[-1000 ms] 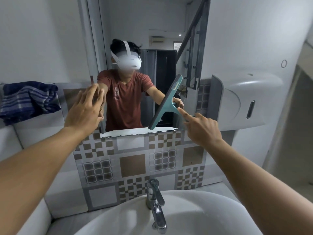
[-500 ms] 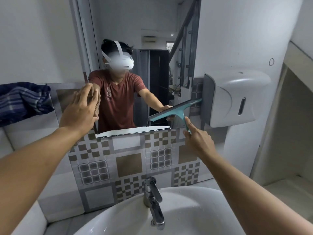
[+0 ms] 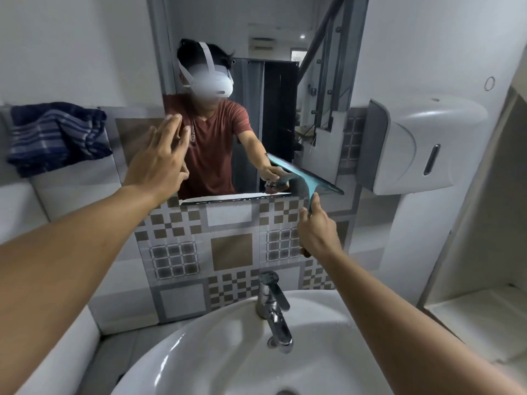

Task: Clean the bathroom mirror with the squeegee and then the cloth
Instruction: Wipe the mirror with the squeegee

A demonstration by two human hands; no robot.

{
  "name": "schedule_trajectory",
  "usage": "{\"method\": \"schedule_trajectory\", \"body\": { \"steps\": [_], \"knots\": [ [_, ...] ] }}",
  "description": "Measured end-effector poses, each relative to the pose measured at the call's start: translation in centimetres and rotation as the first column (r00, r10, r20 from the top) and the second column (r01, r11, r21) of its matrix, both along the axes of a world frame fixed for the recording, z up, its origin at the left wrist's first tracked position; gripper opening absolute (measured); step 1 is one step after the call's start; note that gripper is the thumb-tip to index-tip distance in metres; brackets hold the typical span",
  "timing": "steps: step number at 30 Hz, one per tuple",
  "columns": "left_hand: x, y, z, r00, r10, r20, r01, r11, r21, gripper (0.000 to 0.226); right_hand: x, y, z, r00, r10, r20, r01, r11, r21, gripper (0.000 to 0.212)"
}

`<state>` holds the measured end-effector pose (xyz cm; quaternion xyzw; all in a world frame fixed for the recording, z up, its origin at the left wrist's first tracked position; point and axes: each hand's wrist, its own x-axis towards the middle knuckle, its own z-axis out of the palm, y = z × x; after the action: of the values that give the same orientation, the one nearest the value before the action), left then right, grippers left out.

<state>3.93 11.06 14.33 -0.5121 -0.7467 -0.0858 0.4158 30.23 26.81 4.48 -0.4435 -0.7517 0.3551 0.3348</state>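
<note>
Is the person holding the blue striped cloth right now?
No. The cloth lies on the ledge at left; the left hand is empty and open, the right hand grips the squeegee.

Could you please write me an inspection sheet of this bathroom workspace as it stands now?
Surface: mirror above patterned tiles.
Job's things: teal squeegee at the mirror's lower right; blue striped cloth draped on the ledge at left.
Clutter: nothing seen.
Grippers: right hand grips the squeegee handle; left hand open, at the mirror's left edge.
Cables: nothing seen.
Surroundings: white sink, chrome faucet, wall dispenser.
</note>
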Motion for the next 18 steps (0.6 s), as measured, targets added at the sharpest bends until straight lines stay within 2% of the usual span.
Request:
{"method": "schedule_trajectory", "body": {
  "steps": [2,4,8,11,18],
  "knots": [
    [-0.3,0.2,-0.7,1.0,0.0,0.02,0.0,1.0,-0.014,0.105,-1.4,-1.2,-0.3,0.997,-0.015,-0.075,0.011,0.999,-0.053,0.06],
    [-0.6,0.2,-1.3,0.999,0.009,0.033,-0.009,1.0,-0.013,0.106,-2.7,-2.2,-0.4,0.982,-0.034,-0.187,0.001,0.985,-0.171,0.059],
    [-1.0,0.0,-1.4,1.0,0.027,0.0,-0.027,1.0,0.002,0.105,-5.9,-4.2,0.4,0.938,-0.112,-0.328,-0.005,0.941,-0.338,0.059],
    [-1.3,-0.6,-1.4,0.998,0.054,-0.017,-0.053,0.998,0.032,0.106,-7.7,-5.5,0.4,0.928,-0.145,-0.342,0.014,0.934,-0.358,0.062],
    [-2.1,-1.4,-1.0,0.998,0.058,-0.025,-0.057,0.998,0.022,0.104,-9.3,-7.8,-1.2,0.952,-0.09,-0.292,0.009,0.964,-0.266,0.062]
  ]
}}
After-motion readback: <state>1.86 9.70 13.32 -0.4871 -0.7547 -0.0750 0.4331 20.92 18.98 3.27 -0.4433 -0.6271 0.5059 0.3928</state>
